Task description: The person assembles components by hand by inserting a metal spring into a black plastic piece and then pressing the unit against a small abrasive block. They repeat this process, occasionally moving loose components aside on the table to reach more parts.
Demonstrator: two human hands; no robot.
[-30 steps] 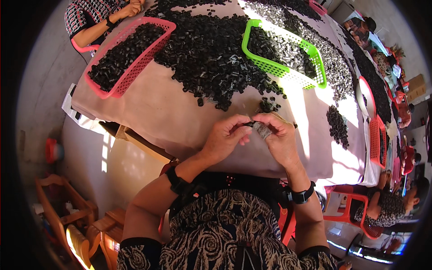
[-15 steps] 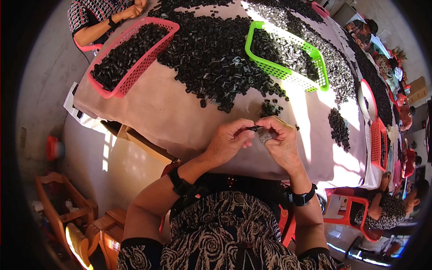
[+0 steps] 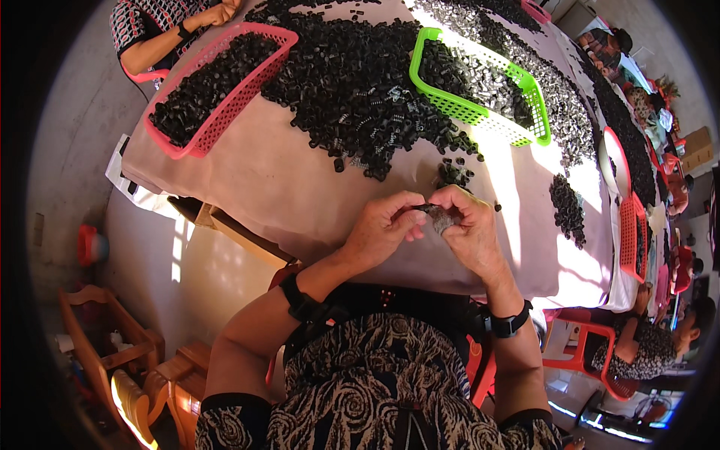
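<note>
My left hand (image 3: 384,229) and my right hand (image 3: 470,227) meet above the near part of the cloth-covered table. Between my pinched fingertips is a small black part (image 3: 424,208), mostly hidden, which my left hand grips. A grey, fuzzy-looking piece (image 3: 441,219) sits in the fingers of my right hand, close against the black part; its kind is not clear. Just beyond my hands lies a little cluster of black parts (image 3: 455,174). Farther off spreads a large heap of small black cylindrical parts (image 3: 352,97), with several metal springs (image 3: 388,97) among them.
A pink basket (image 3: 214,129) at left and a green basket (image 3: 480,115) at right hold black parts. A smaller pile (image 3: 567,210) and a red basket (image 3: 632,236) are farther right. Another person's arm (image 3: 161,51) rests by the far left edge. Wooden furniture (image 3: 112,345) stands lower left.
My hands stay together at nearly the same place. My right fingers have shifted slightly over the grey piece, and the black part shows less between the fingertips.
</note>
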